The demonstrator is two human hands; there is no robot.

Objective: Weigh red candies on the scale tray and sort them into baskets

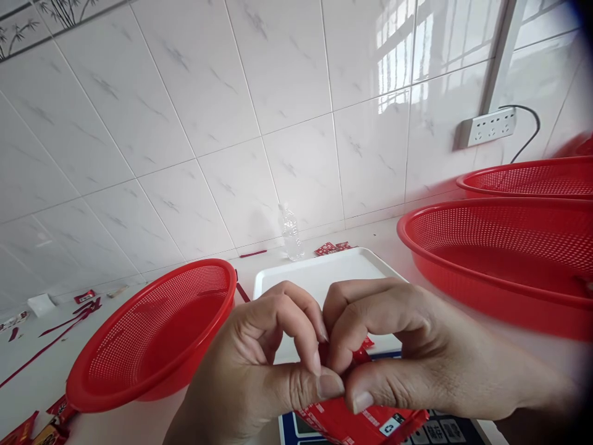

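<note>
My left hand [259,364] and my right hand [407,352] meet at the bottom centre, fingers curled and thumbs pressed together. Both pinch the top edge of a red packet [365,423] with white print, which hangs below the thumbs. Most of the packet is hidden by my fingers. Under the hands lies a scale [445,429] with a blue and white panel, and just behind them a white tray [324,272].
A tilted red mesh basket [152,334] sits at the left. Two larger red mesh baskets [500,247] stand at the right. A small clear bottle [291,232] stands by the tiled wall. Red packets and strips [69,315] litter the white counter at left. A socket strip [491,127] hangs on the wall.
</note>
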